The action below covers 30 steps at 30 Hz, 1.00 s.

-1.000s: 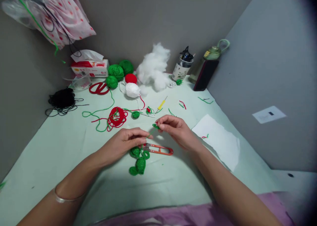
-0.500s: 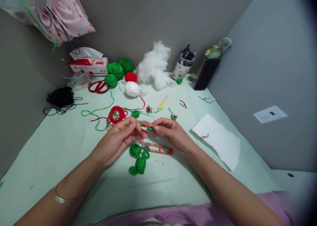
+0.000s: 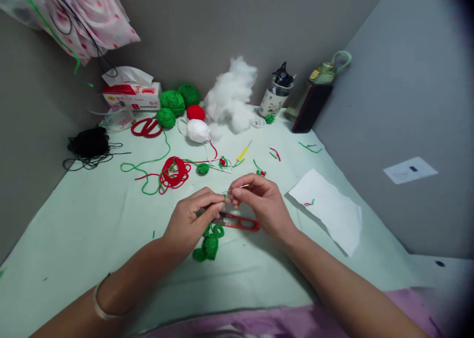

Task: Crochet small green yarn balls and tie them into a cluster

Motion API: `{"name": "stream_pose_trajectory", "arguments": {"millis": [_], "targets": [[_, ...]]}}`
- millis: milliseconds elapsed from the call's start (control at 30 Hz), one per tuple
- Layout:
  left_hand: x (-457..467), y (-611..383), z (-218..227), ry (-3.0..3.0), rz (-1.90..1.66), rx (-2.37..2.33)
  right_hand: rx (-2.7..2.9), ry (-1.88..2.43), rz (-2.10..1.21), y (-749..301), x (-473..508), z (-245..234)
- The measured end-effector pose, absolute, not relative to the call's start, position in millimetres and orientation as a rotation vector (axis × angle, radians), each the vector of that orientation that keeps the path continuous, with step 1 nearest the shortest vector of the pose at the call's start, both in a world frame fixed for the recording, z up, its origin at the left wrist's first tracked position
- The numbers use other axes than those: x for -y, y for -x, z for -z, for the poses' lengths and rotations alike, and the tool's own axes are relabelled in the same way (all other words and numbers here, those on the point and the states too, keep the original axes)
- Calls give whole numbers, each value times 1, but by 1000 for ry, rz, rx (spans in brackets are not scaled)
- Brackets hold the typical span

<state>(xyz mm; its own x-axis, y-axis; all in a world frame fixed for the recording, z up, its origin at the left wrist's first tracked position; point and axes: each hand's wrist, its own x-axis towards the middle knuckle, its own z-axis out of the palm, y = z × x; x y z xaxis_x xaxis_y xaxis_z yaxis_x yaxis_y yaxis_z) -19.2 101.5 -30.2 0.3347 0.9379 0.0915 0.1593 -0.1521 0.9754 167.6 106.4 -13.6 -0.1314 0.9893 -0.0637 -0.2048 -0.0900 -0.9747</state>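
My left hand (image 3: pixel 194 218) is closed, thumb against forefinger, on a bit of green yarn (image 3: pixel 224 198) that shows at the fingertips. Close beside it, my right hand (image 3: pixel 262 202) pinches a thin sewing needle (image 3: pixel 243 186). The fingertips of both hands nearly meet, and whatever else lies between them is hidden. Below them lie orange thread snips (image 3: pixel 237 222), their blades partly covered by my left hand. Nearer to me are green crocheted pieces (image 3: pixel 211 246), also partly covered.
Behind the hands lie tangled red yarn (image 3: pixel 175 172), a yellow-handled hook (image 3: pixel 243 153) and small green-red pieces (image 3: pixel 223 162). Farther back are yarn balls (image 3: pixel 172 103), red scissors (image 3: pixel 147 128), white stuffing (image 3: pixel 231 98) and a bottle (image 3: pixel 322 76). White paper (image 3: pixel 328 212) lies at right.
My left hand has turned over and moved right, now covering part of the snips and a green ball. The needle in my right hand shows more clearly. A green snippet now shows at left.
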Motion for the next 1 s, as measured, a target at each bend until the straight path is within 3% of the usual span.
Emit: {"name": "stream_pose_trajectory", "arguments": {"millis": [200, 500, 1000], "targets": [[-102, 18, 32, -1519, -951, -1013, 1281, 1128, -1250, -162, -102, 16], [-105, 21, 27, -1240, -755, -971, 1193, 1185, -1325, -169, -107, 14], [-106, 21, 27, -1280, -828, -1038, 1146, 1073, -1423, -173, -109, 12]]}}
